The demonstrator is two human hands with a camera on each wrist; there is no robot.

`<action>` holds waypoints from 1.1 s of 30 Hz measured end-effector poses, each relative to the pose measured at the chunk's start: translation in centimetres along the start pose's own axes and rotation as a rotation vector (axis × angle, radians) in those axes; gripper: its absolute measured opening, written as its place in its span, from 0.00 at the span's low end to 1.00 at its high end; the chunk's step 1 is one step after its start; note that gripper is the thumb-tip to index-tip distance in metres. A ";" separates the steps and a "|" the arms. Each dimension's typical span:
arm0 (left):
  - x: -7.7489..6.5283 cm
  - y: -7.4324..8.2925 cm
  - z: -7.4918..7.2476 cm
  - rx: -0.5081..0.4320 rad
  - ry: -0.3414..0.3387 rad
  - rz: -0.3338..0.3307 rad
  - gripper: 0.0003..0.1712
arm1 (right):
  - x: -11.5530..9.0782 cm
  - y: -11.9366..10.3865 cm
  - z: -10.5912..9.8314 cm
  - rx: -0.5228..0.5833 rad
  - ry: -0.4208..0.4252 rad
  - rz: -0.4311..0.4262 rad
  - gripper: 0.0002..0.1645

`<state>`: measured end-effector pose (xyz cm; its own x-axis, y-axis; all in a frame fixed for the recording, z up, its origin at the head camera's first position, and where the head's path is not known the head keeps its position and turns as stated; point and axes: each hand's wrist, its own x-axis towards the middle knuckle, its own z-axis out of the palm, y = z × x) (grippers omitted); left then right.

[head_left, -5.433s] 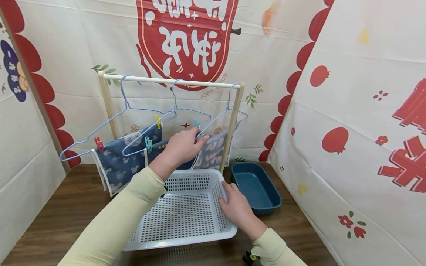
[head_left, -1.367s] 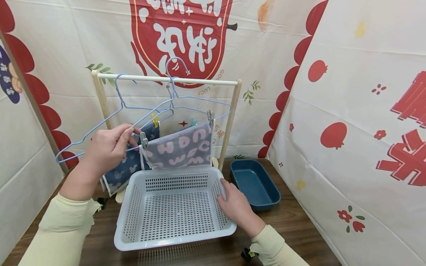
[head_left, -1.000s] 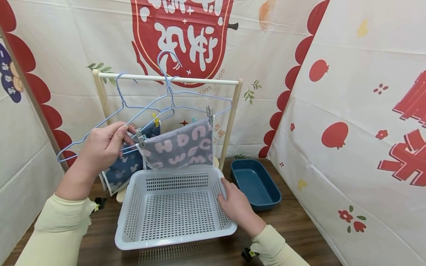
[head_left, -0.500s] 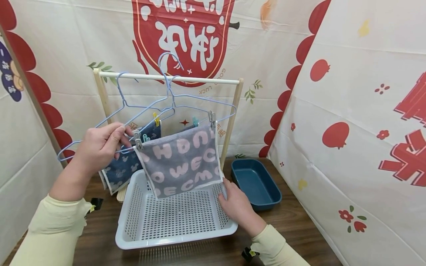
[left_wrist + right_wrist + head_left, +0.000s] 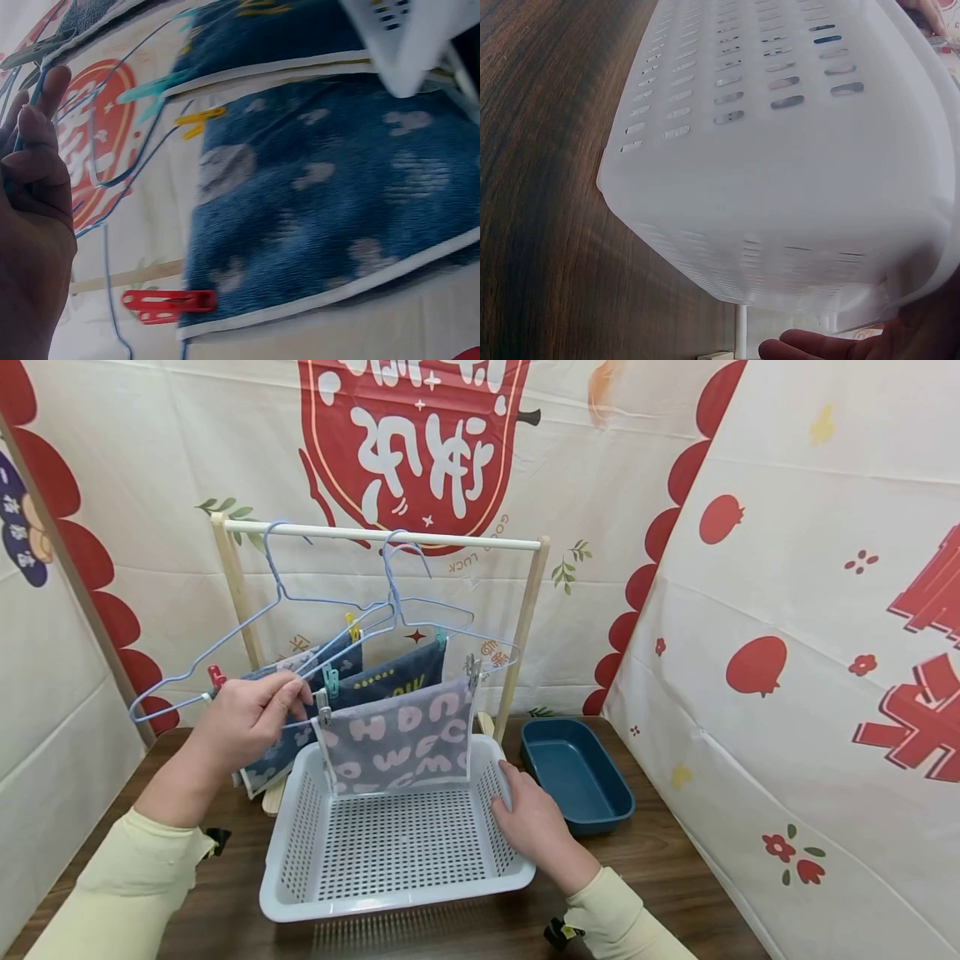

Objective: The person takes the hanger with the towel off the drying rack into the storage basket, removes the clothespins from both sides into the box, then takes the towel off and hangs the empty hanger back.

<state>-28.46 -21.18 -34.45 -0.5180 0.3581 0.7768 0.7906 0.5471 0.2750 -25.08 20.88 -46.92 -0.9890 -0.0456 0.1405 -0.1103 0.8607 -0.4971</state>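
Note:
My left hand [image 5: 247,718] pinches the lower left end of a blue wire hanger [image 5: 341,647]. Two grey clips [image 5: 324,706] fasten a grey towel with pink letters [image 5: 401,739] to it, and the towel hangs over the back of the white perforated basket [image 5: 397,906]. The hanger's hook is below the rack's rod, in front of it. My right hand [image 5: 536,818] grips the basket's right rim; the right wrist view shows its fingers [image 5: 817,345] by the basket's outer wall. Behind, a blue mouse-patterned towel [image 5: 330,180] and a dark blue towel [image 5: 390,681] hang clipped to two other hangers.
The wooden rack [image 5: 525,627] with its white rod [image 5: 480,539] stands behind the basket on the brown table [image 5: 652,893]. A dark teal tray [image 5: 577,772] sits right of the basket. Printed cloth walls enclose the back and sides.
The hanger with the grey towel has come off the rod's right end, been lifted forward and left, then lowered toward the basket in my left hand. My right hand has stayed on the rim.

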 end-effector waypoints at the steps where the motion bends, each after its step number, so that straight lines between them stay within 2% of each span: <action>1: -0.2 -0.2 0.2 0.001 -0.008 0.000 0.11 | 0.0 0.0 0.0 0.000 -0.001 0.000 0.39; 5: -1.2 -0.7 1.1 -0.022 -0.033 -0.017 0.13 | 0.0 0.1 0.0 0.000 -0.004 0.004 0.39; 11: -2.5 -0.7 2.3 -0.119 -0.048 -0.078 0.13 | -0.1 0.1 -0.1 -0.001 -0.006 0.008 0.39; 16: -3.4 -0.8 3.2 -0.153 -0.075 -0.096 0.13 | -0.1 0.1 -0.1 0.004 -0.004 -0.001 0.38; 24: -5.1 -0.9 4.4 -0.274 -0.179 -0.219 0.14 | 0.0 0.3 -0.1 0.047 -0.025 0.010 0.38; 28: -5.6 -0.9 4.7 -0.299 -0.205 -0.235 0.16 | 0.1 0.3 -0.1 0.058 -0.034 0.018 0.38; 33: -6.2 -1.0 5.2 -0.317 -0.208 -0.221 0.17 | 0.1 0.3 -0.1 0.053 -0.034 0.019 0.38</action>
<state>-27.72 -19.98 -42.48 -0.7150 0.4212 0.5581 0.6978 0.3801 0.6071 -25.23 21.16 -46.91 -0.9936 -0.0477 0.1023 -0.0961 0.8335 -0.5440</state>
